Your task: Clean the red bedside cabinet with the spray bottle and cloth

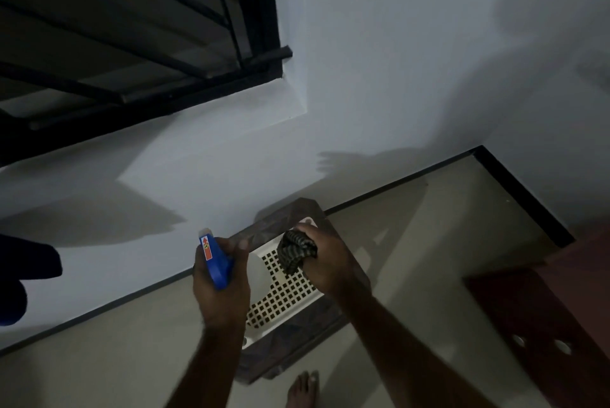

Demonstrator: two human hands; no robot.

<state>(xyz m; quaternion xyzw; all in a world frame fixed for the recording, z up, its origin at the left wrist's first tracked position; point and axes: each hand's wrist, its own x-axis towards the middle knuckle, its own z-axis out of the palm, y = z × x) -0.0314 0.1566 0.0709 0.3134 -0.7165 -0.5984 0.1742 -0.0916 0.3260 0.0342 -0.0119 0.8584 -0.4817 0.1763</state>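
Dim light falls on a pale wall [379, 61] and a barred window [132, 44] at the far left. Against the wall stands the small cabinet [290, 341], dark reddish-brown, its top a cream perforated panel [284, 295]. The left hand [221, 289] is wrapped around the blue head of the spray bottle [214, 259], held just above the cabinet's left edge. The right hand [326, 259] clutches a bunched striped cloth [295, 251] over the far part of the top. No wet patches show, so cleaning seems barely begun; spraying and wiping likely remain.
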